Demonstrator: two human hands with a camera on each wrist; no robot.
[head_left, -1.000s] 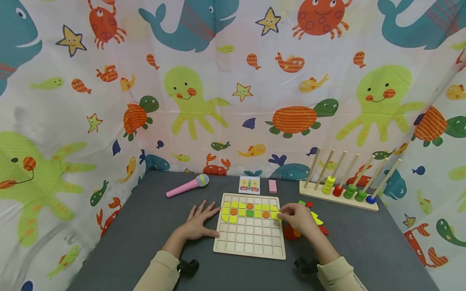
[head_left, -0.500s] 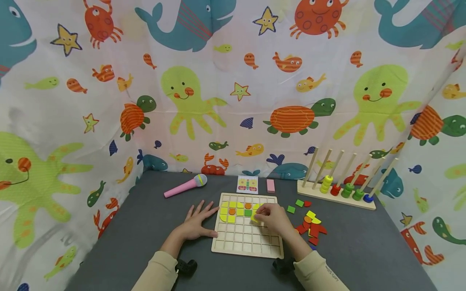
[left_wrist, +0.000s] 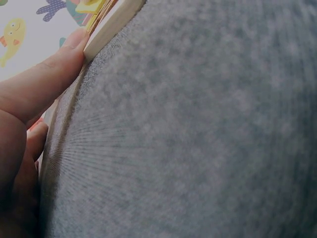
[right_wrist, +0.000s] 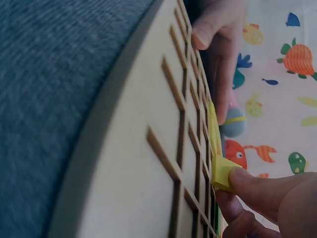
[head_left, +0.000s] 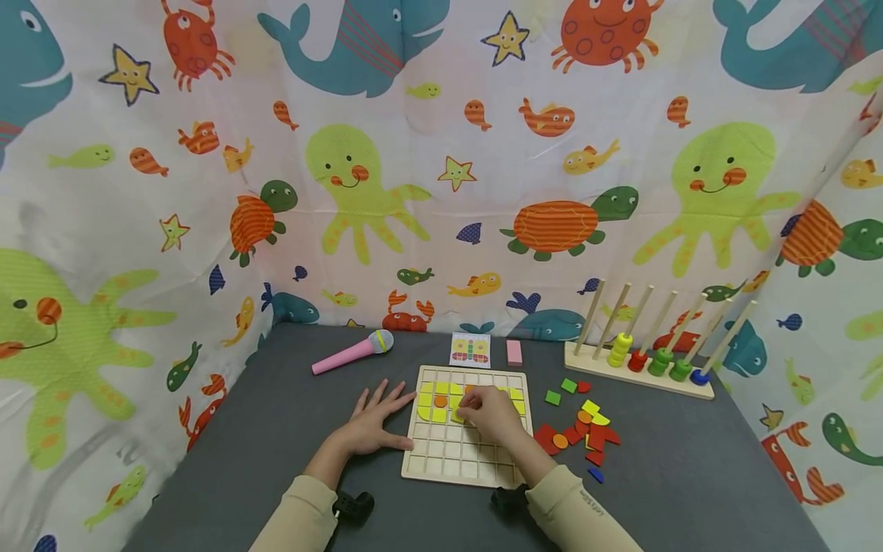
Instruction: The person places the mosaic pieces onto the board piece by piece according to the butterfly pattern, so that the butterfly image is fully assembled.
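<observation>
Your right hand (head_left: pixel 491 414) holds 1 yellow block (right_wrist: pixel 223 171) above the wooden board (head_left: pixel 469 469), its grip pinched together on the block between thumb and finger. From the head camera, the block sits just right of 1 laid yellow square (head_left: pixel 438 415) — and on your side of another. The right wrist view shows it tilted to the board; contact can't be told. Fingers cover part, so no long axis shows. Your left hand (head_left: pixel 369 429), fingers spread, is farther from the block — thumb at the board's left edge.
</observation>
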